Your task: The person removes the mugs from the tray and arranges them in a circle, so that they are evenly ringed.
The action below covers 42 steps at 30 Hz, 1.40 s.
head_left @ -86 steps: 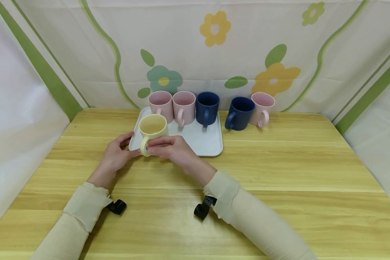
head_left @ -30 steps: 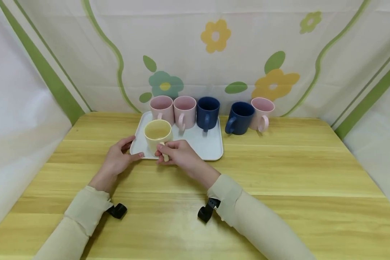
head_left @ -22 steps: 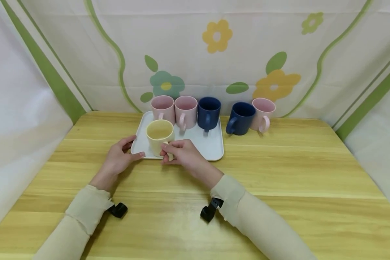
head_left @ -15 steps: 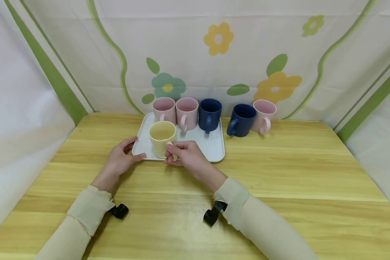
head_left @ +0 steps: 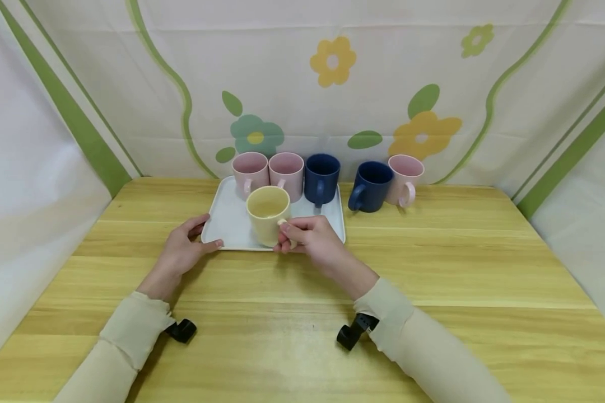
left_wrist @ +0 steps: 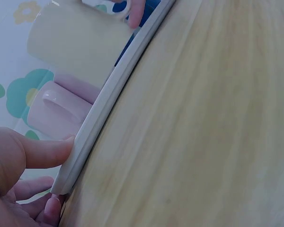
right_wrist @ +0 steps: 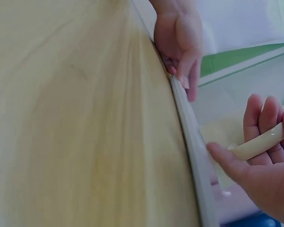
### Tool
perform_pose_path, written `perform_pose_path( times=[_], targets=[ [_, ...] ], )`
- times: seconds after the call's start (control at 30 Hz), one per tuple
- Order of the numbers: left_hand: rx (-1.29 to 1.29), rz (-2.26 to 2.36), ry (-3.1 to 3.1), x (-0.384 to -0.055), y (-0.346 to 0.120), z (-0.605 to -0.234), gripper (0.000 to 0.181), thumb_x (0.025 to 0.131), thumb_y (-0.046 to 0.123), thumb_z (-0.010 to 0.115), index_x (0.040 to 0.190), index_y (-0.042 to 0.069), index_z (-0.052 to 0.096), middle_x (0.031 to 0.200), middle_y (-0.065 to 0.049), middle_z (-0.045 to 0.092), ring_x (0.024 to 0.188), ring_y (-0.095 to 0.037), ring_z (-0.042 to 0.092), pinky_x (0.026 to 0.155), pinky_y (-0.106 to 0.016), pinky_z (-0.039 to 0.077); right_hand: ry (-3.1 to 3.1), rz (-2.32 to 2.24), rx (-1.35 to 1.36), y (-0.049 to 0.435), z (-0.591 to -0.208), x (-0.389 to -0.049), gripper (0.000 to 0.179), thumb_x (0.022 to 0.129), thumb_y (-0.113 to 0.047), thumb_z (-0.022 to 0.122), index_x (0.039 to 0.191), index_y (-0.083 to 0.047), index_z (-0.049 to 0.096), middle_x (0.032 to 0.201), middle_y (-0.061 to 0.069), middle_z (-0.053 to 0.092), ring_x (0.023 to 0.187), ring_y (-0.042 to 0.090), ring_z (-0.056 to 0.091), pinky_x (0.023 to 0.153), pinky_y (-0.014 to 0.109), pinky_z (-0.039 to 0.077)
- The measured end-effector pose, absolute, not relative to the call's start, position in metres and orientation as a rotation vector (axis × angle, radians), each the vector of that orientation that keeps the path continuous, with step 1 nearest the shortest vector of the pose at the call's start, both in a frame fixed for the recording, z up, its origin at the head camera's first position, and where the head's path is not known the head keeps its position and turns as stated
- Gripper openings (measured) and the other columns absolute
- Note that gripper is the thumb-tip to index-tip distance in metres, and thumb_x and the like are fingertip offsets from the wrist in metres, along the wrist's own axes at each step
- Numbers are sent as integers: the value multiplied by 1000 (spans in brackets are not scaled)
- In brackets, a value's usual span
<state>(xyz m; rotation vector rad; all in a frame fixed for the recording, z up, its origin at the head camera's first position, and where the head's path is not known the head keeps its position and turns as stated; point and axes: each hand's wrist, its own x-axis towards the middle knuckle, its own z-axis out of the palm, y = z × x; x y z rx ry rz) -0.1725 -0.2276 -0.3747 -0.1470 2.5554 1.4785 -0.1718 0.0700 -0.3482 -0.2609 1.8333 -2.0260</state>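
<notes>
A pale yellow mug (head_left: 266, 223) stands upright over the front middle of the white tray (head_left: 227, 224); whether its base touches the tray cannot be told. My right hand (head_left: 319, 239) pinches the mug's handle (right_wrist: 259, 144), which points toward the front right. At the tray's front left corner, my left hand (head_left: 180, 249) grips the edge, its thumb (left_wrist: 49, 152) on the front rim and its fingers round the side. Behind the yellow mug, two pink mugs (head_left: 249, 170) and a dark blue mug (head_left: 322, 178) form a row along the tray's back.
Right of the tray, another dark blue mug (head_left: 372, 187) and a pink mug (head_left: 405, 176) stand close together on the wooden table (head_left: 433, 268). A flowered curtain (head_left: 292, 73) hangs right behind the mugs. Each wrist carries a small black camera (head_left: 184, 330).
The yellow mug has moved right across the tray's front, and its handle has turned from front left to front right. My right hand travelled with it; my left hand stayed at the corner.
</notes>
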Motion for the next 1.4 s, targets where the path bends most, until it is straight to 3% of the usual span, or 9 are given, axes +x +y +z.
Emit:
perform_pose_path(
  times=[0.3,0.67,0.9,1.13,1.4],
  targets=[
    [-155,1457,2567,-174,-227,-374,88,99,22,77,170,10,26,167,-25,38,151,-41,39,117,-48,40,1825,-2074,-310,108,-343,-167,27,110,-6,54,100,16,66,80,5,70,81,18,75,86,30,64],
    [-173,1466,2559,-171,-231,-373,87,99,23,76,170,11,26,167,-24,38,150,-39,39,117,-47,39,1759,-2141,-453,159,-340,-160,34,110,-2,49,85,-7,71,79,2,66,80,16,74,93,32,63],
    [-159,1469,2558,-173,-230,-376,87,99,23,77,169,12,28,166,-23,39,150,-39,38,121,-49,36,1706,-2151,-622,200,-343,-160,32,112,-5,49,89,-6,71,83,2,67,82,16,72,97,33,62],
    [-163,1461,2553,-174,-228,-377,87,99,24,77,170,13,28,166,-22,39,149,-38,40,115,-43,40,1653,-2169,-755,238,-348,-159,34,112,-1,44,91,-4,70,83,1,67,83,15,71,100,36,61],
    [-162,1470,2557,-174,-227,-376,87,99,22,77,169,11,28,166,-24,39,150,-40,39,124,-52,34,1605,-2200,-861,279,-349,-161,42,112,7,33,94,0,70,85,3,68,84,15,70,100,37,61]
  ],
)
